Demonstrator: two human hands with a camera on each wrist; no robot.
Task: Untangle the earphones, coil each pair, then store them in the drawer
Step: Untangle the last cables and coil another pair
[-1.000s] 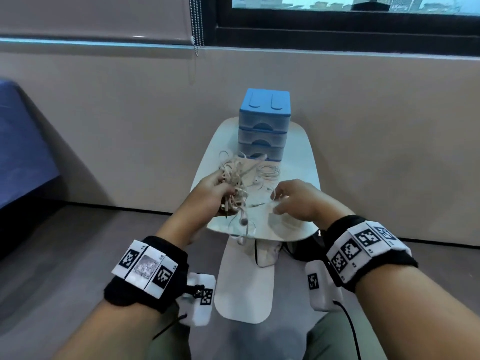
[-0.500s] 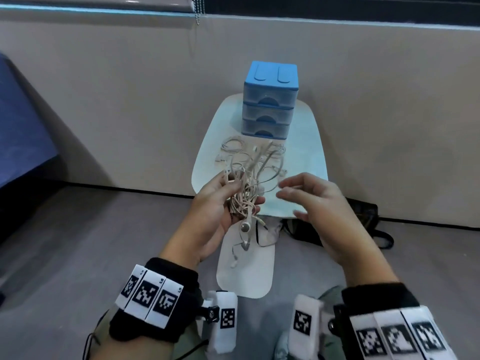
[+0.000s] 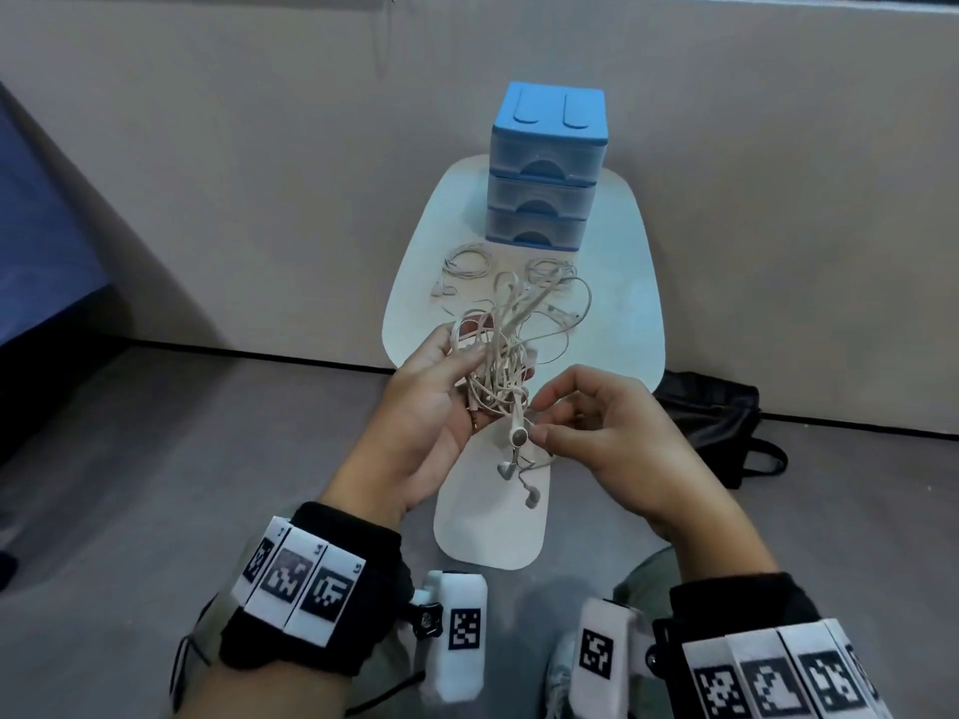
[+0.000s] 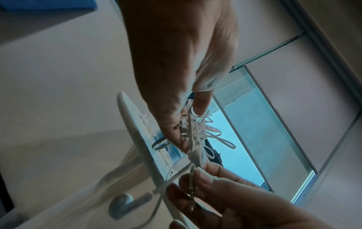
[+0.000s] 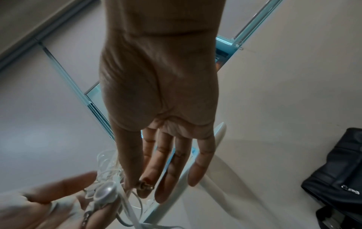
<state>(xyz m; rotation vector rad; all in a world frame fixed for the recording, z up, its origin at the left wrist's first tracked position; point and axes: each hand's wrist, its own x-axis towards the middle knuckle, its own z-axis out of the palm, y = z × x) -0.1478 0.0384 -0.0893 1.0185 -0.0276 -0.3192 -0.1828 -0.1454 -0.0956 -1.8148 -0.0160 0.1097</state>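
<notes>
Holding, left hand: the left hand (image 3: 441, 402) is raised in front of the table, palm up, fingers and thumb curled round the tangled earphones (image 3: 501, 355); grip closed on the bundle
Pinching, right hand: the right hand (image 3: 604, 433) is just right of the bundle; thumb and forefinger are pinched narrow on a cord at the lower end of the tangle, beside a white earbud (image 3: 518, 434); the other fingers are loosely spread
Wrist views: in the left wrist view a metal jack plug (image 4: 192, 182) lies against the right hand's fingertips (image 4: 203, 178); the right wrist view shows the pinch at the cord, with the earbud lying on the left hand's fingers
Hanging ends: two more earbuds (image 3: 511, 469) dangle below the hands on thin cords, over the table's base
Tangle position: held above the near edge of the white table (image 3: 638, 313), loops fanning upward and to the right
On the table: one coiled pair (image 3: 467, 262) lies flat at the left, another coiled pair (image 3: 547, 269) at the right, both just in front of the drawers
Drawer unit: blue three-drawer unit (image 3: 545, 163) stands at the far end of the table by the wall; all three drawers are shut
Floor, right: black bag (image 3: 721, 417) beside the table, against the wall
</notes>
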